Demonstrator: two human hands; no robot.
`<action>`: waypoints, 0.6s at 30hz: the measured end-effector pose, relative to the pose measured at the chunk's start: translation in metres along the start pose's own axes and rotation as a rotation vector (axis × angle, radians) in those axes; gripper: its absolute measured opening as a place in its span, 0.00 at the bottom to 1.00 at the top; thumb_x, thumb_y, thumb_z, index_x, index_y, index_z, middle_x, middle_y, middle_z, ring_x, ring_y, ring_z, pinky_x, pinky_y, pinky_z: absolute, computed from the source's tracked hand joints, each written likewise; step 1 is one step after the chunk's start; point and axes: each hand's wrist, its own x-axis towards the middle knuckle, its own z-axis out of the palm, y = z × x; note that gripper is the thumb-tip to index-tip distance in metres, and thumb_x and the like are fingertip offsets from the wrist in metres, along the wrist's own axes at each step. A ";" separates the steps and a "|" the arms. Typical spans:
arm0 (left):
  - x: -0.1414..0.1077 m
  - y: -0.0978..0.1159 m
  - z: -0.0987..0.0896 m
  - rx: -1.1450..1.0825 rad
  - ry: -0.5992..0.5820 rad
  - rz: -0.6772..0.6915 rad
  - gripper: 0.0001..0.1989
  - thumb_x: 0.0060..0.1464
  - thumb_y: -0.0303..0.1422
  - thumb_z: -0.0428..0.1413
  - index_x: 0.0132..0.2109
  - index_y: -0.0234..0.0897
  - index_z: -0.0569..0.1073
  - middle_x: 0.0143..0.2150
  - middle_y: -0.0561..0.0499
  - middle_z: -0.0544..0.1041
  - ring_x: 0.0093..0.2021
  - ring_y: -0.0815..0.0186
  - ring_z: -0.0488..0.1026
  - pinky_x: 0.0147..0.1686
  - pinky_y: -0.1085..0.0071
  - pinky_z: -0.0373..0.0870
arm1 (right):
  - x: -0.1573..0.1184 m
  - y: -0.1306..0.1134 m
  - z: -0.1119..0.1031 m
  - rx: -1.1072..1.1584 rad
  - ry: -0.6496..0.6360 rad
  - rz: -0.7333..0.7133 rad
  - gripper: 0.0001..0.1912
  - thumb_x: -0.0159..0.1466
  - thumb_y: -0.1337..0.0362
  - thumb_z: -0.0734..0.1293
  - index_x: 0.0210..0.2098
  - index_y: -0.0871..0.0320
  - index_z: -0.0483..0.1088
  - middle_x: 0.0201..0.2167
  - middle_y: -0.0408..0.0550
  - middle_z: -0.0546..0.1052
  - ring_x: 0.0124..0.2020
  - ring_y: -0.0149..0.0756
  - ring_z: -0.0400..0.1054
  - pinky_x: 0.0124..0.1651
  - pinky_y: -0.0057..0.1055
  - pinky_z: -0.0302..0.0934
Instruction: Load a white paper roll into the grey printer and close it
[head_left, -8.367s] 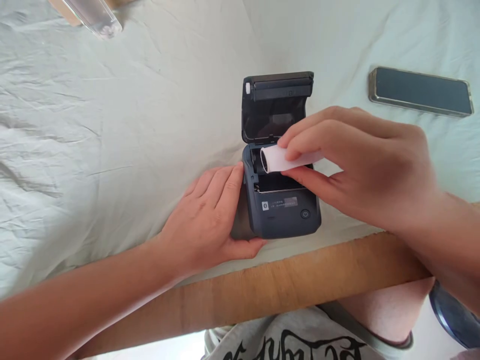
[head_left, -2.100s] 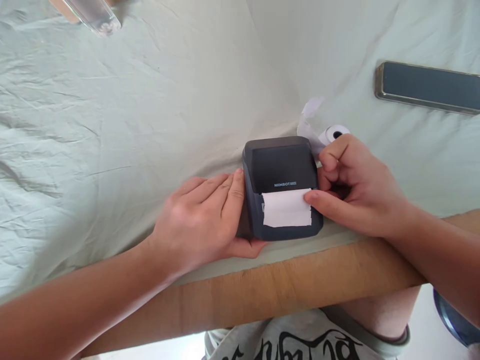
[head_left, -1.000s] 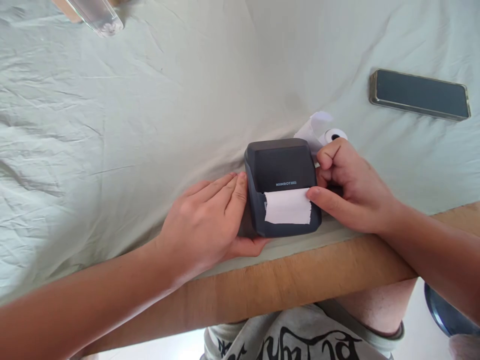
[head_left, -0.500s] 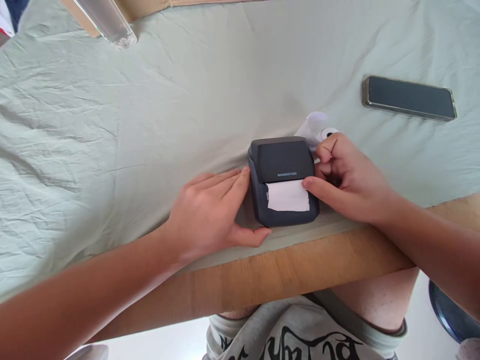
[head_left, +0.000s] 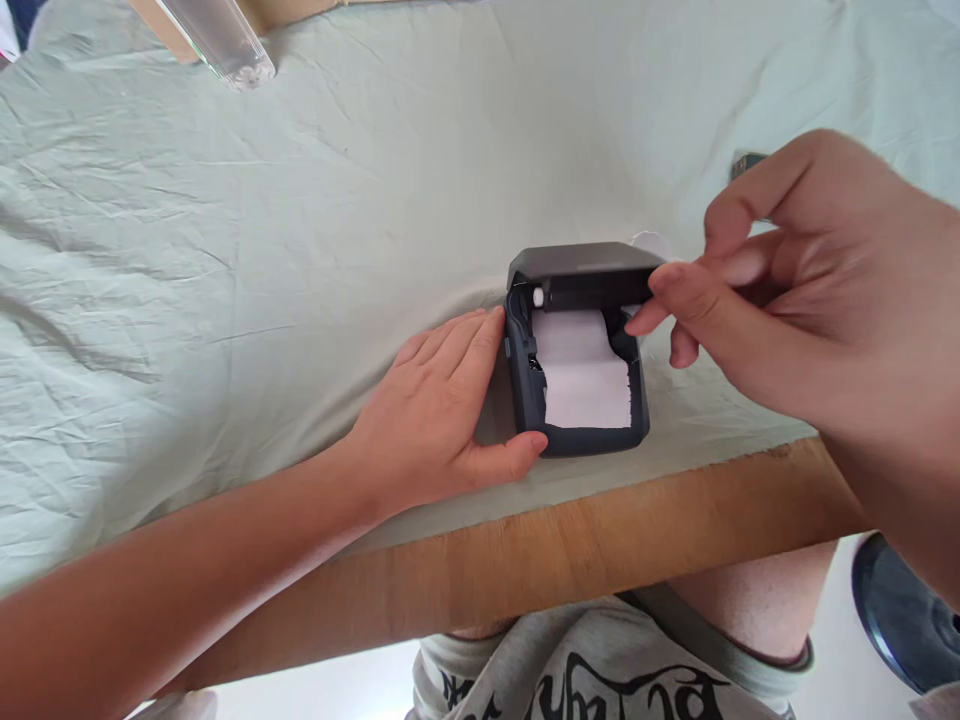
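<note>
A small dark label printer lies on the cloth with its lid raised. White paper runs through its inside and over the front edge. My left hand rests flat along the printer's left side, fingers stretched out and thumb at the front left corner. My right hand pinches the right edge of the lid between thumb and fingers. Behind the lid, part of a white paper roll shows; the rest of it is hidden.
A phone lies at the right, mostly covered by my right hand. A clear plastic case and cardboard are at the top left. The table's wooden edge runs along the front, above my lap.
My right hand has lifted the printer's lid, which was closed before, and moved up and to the right. The paper inside is now exposed. My left hand has stayed at the printer's side.
</note>
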 end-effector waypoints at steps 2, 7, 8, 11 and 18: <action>-0.001 0.000 0.000 0.011 0.003 0.014 0.56 0.80 0.71 0.45 0.88 0.25 0.60 0.86 0.26 0.73 0.88 0.33 0.71 0.86 0.43 0.71 | 0.005 -0.005 0.002 -0.131 0.057 -0.062 0.16 0.77 0.59 0.74 0.41 0.48 0.62 0.25 0.34 0.78 0.28 0.38 0.83 0.32 0.35 0.66; -0.001 0.003 -0.001 0.062 0.017 0.044 0.59 0.82 0.71 0.36 0.87 0.16 0.62 0.85 0.22 0.74 0.87 0.34 0.72 0.85 0.44 0.72 | 0.021 -0.002 0.005 -0.577 -0.238 -0.151 0.02 0.73 0.60 0.70 0.41 0.47 0.75 0.23 0.39 0.74 0.21 0.38 0.64 0.31 0.39 0.53; -0.001 0.003 -0.001 0.071 0.019 0.046 0.60 0.83 0.71 0.35 0.86 0.15 0.62 0.84 0.22 0.75 0.87 0.34 0.73 0.84 0.44 0.72 | 0.026 -0.001 0.006 -0.638 -0.293 -0.151 0.03 0.72 0.59 0.70 0.41 0.47 0.77 0.21 0.40 0.72 0.20 0.38 0.61 0.31 0.38 0.49; -0.001 0.002 -0.001 0.070 0.014 0.043 0.60 0.82 0.71 0.35 0.86 0.15 0.62 0.85 0.22 0.74 0.87 0.34 0.73 0.84 0.43 0.73 | 0.042 -0.006 0.009 -0.764 -0.452 -0.155 0.03 0.68 0.59 0.72 0.42 0.48 0.79 0.22 0.41 0.72 0.22 0.36 0.61 0.32 0.36 0.49; 0.000 0.004 0.001 0.020 -0.003 0.000 0.54 0.78 0.67 0.50 0.87 0.23 0.62 0.85 0.25 0.74 0.86 0.31 0.72 0.84 0.39 0.74 | 0.066 -0.053 0.022 -1.011 -0.711 0.168 0.06 0.70 0.62 0.77 0.46 0.50 0.78 0.26 0.42 0.71 0.33 0.44 0.74 0.42 0.38 0.59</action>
